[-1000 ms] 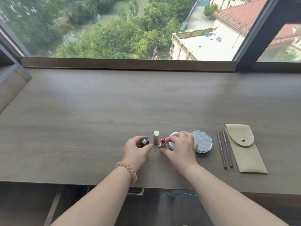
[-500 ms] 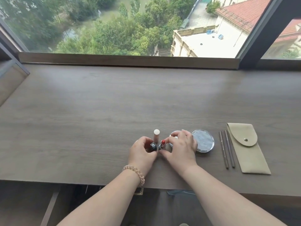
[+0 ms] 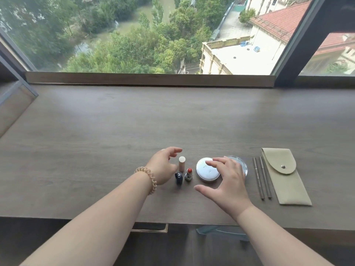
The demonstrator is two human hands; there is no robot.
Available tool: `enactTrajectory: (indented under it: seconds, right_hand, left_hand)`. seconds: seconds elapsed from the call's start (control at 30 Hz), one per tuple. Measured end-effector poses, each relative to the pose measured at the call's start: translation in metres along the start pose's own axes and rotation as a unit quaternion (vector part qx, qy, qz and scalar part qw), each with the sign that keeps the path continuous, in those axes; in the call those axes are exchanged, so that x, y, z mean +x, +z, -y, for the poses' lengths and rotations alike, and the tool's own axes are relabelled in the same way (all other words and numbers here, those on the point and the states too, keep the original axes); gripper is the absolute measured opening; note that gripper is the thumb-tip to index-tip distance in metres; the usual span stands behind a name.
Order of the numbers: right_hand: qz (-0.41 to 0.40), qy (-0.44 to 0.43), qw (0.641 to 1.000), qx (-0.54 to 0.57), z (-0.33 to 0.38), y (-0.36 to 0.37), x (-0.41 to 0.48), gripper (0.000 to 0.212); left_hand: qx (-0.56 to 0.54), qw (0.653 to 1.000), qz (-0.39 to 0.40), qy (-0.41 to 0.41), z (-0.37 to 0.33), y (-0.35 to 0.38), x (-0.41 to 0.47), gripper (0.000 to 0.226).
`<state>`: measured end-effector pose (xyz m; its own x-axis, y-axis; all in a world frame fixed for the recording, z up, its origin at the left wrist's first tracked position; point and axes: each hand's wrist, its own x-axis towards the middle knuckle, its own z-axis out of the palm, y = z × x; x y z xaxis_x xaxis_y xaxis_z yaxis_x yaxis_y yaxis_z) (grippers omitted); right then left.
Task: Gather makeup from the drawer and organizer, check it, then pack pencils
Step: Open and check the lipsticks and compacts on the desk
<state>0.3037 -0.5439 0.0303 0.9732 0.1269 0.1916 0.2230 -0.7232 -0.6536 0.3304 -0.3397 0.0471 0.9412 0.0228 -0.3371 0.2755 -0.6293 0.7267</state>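
An uncapped red lipstick [image 3: 189, 174] stands upright on the wooden desk [image 3: 115, 141], with its dark cap [image 3: 178, 178] standing just left of it. Behind them stands a beige tube [image 3: 181, 163]. A white round compact [image 3: 207, 169] lies to the right, and a clear round lid or mirror [image 3: 241, 164] lies partly hidden behind my right hand. My left hand [image 3: 163, 166] hovers open left of the tube, holding nothing. My right hand [image 3: 226, 181] is spread open above the compact's right side. Two brown pencils [image 3: 262, 178] lie beside a khaki pouch [image 3: 284, 177].
A raised window sill [image 3: 149, 79] runs along the desk's far edge, with a dark window post [image 3: 299, 47] at the right. Below the desk's front edge, a drawer handle [image 3: 149, 227] and part of a chair [image 3: 221, 230] show.
Both hands have let go of the lipstick and its cap, which now stand side by side on the desk. My left hand has pulled back left and my right hand has shifted right over the compact.
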Motion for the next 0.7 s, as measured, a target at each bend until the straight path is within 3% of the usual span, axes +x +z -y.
enactTrajectory:
  seconds: [0.33,0.47,0.57,0.7]
  right_hand:
    - [-0.031,-0.006,0.999,-0.008,-0.001,-0.017,-0.008,0.056]
    - [-0.057,-0.007,0.998,-0.021,0.004,-0.021,-0.006,0.043]
    - [-0.069,0.001,0.997,-0.016,0.019,-0.026,0.004,0.038]
    - [-0.069,-0.009,0.998,-0.01,0.058,-0.035,0.022,0.046]
  left_hand:
    - [0.085,0.996,0.013,0.025,0.002,0.007,0.014,0.017]
    - [0.054,0.997,-0.046,0.011,-0.006,0.001,0.005,0.009]
    - [0.047,0.994,-0.088,0.047,-0.023,-0.013,-0.008,0.01]
    - [0.165,0.961,-0.169,0.148,-0.051,-0.03,-0.036,0.018]
